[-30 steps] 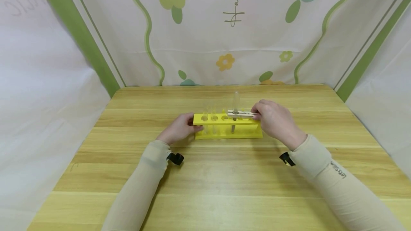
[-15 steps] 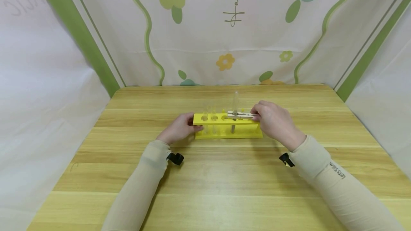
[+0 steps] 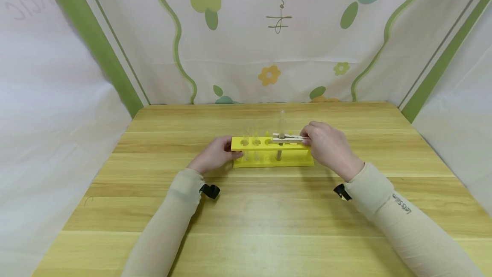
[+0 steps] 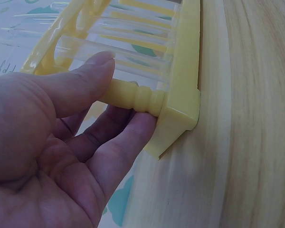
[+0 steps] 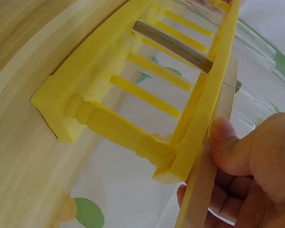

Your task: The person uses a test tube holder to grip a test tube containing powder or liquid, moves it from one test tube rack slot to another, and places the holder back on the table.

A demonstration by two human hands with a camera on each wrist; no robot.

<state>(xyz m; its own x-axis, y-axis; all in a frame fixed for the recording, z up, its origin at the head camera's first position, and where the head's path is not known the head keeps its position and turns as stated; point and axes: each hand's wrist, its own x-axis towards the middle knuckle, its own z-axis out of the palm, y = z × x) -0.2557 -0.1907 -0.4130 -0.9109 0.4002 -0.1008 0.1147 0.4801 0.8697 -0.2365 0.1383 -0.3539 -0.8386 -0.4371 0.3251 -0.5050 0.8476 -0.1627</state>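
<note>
In the head view, a yellow test tube rack [image 3: 276, 163] stands upright on the table. My left hand [image 3: 215, 155] grips its left end; thumb and fingers wrap the turned end post [image 4: 147, 99] in the left wrist view. My right hand [image 3: 332, 146] holds a wooden test tube clamp [image 3: 290, 139] between thumb and fingers, level over the rack's top bar. The clamp's far end sits around a glass test tube [image 3: 282, 119] standing in a hole. Its lower part, dark grey-brown [image 5: 173, 45], reaches down to the rack's base. Two clear test tubes [image 3: 246, 156] stand at the left.
Yellow drying pegs [image 5: 145, 97] line the rack's far side. The wooden table [image 3: 246, 225] runs toward me in front of the rack. Behind it hangs a white cloth [image 3: 238, 50] with printed flowers. Black straps [image 3: 210, 190] show at both wrists.
The clamp and my right hand have dropped very slightly along the test tube. My left hand stays on the rack's end, and the rack stands in place. The head view has tilted a little.
</note>
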